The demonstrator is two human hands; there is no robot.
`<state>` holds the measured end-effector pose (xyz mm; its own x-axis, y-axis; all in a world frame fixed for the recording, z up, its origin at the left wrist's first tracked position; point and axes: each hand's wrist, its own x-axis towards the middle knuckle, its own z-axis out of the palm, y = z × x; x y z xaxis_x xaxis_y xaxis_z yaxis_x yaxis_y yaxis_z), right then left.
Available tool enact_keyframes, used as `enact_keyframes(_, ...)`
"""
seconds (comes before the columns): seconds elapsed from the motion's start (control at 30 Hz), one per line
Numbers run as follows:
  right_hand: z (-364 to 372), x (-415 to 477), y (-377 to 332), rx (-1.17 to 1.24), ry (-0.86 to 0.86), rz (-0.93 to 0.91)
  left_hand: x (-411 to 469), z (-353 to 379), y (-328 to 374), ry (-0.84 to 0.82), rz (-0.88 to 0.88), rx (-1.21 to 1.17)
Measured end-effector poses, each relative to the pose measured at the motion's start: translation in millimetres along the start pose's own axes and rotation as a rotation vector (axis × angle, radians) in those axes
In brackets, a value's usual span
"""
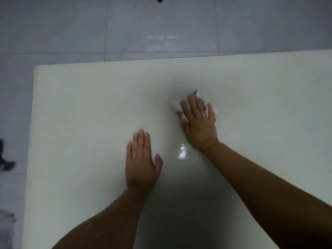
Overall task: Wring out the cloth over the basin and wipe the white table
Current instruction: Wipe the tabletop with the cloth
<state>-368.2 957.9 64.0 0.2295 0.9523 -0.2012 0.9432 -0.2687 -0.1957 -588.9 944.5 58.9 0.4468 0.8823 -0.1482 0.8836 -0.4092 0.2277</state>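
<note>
The white table [80, 108] fills most of the view. A small white cloth [175, 105] with a green and brown print lies on it, right of the middle. My right hand [198, 123] presses flat on the cloth with straight fingers and covers most of it. My left hand [141, 162] rests flat on the bare table, fingers together, nearer to me and to the left of the cloth. A wet, shiny patch [182, 153] glints on the table between the two hands. No basin is in view.
Grey tiled floor [143, 26] lies beyond the table's far edge and along its left edge. A dark shoe [5, 162] shows on the floor at the far left. A pale object [6, 229] sits at the bottom left corner.
</note>
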Motion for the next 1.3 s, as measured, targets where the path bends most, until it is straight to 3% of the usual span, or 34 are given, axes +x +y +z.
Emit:
enact_keyframes(0.03,-4.5,-3.6,17.2,0.002,-0.015,-0.087,0.5,0.8,-1.2,0.005,0.000,-0.005)
enact_keyframes(0.1,-14.3,-10.2,63.9,-0.027,0.012,-0.047,-0.7,2.6,-0.9,0.014,-0.011,-0.010)
enact_keyframes(0.2,-24.2,-17.8,119.4,0.050,0.080,0.317,-0.7,2.9,2.0,0.015,-0.008,0.013)
enact_keyframes(0.3,-16.5,-21.3,91.5,0.115,0.122,0.527,-1.5,-2.9,6.4,-0.016,-0.048,0.042)
enact_keyframes(0.37,-6.0,-33.3,49.0,0.117,0.084,0.447,-7.1,-6.0,16.8,0.000,-0.089,0.036)
enact_keyframes(0.47,6.8,-66.9,2.6,0.025,-0.031,0.098,-35.8,2.6,57.2,0.026,-0.083,-0.020)
enact_keyframes(0.53,1.5,-74.3,20.2,0.011,-0.076,-0.087,-67.4,15.1,87.4,-0.015,-0.019,-0.084)
enact_keyframes(0.6,-6.8,-74.7,59.9,-0.015,-0.063,-0.115,-86.9,27.5,99.6,-0.020,-0.035,-0.104)
enact_keyframes(0.7,-12.5,-78.6,106.9,0.034,0.017,0.214,-95.4,39.8,94.7,-0.036,-0.065,-0.076)
enact_keyframes(0.8,0.3,-82.4,64.0,0.097,0.084,0.481,-91.2,41.2,95.5,-0.055,-0.065,-0.065)
enact_keyframes(0.87,10.0,-94.0,17.9,0.062,0.048,0.350,-94.0,40.3,96.2,-0.051,-0.058,-0.065)
enact_keyframes(0.93,15.3,-112.5,-2.3,-0.019,0.000,0.078,-93.5,41.6,94.1,-0.047,-0.055,-0.054)
enact_keyframes(1.03,7.6,-119.0,40.3,-0.062,-0.031,-0.169,-93.2,41.3,93.0,-0.037,-0.046,-0.060)
enact_keyframes(1.1,1.1,-118.8,79.0,-0.081,-0.010,-0.065,-92.9,41.7,94.2,-0.035,-0.043,-0.065)
enact_keyframes(1.17,-2.8,-118.8,94.8,-0.010,0.004,0.180,-92.8,41.6,93.9,-0.030,-0.047,-0.066)
enact_keyframes(1.23,2.1,-121.1,70.5,0.052,0.046,0.391,-92.6,41.1,93.9,-0.027,-0.050,-0.052)
enact_keyframes(1.3,8.3,-133.3,29.8,0.079,0.037,0.384,-92.9,40.9,94.3,-0.034,-0.047,-0.043)
